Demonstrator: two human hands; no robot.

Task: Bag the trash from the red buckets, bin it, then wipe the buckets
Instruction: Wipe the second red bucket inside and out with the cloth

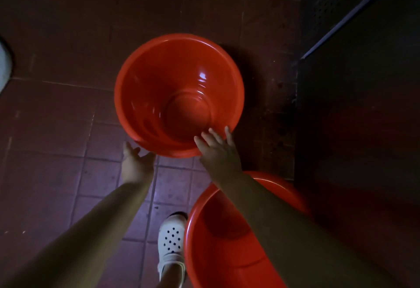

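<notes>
Two hands reach, fingers spread, holding nothing: right hand (216, 149) touches the far red bucket (179, 94) rim, left hand (136, 160) just beside (light, stiff, glossy plastic; likely slippery, best gripped at opposite rims).

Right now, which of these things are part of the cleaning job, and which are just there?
Part of the job:
far bucket, looks emptied, right hand open on its near rim
near bucket, under the right arm
left hand, open beside the far bucket

Just there:
white shoe
tiled floor
dark cabinet on the right
</notes>
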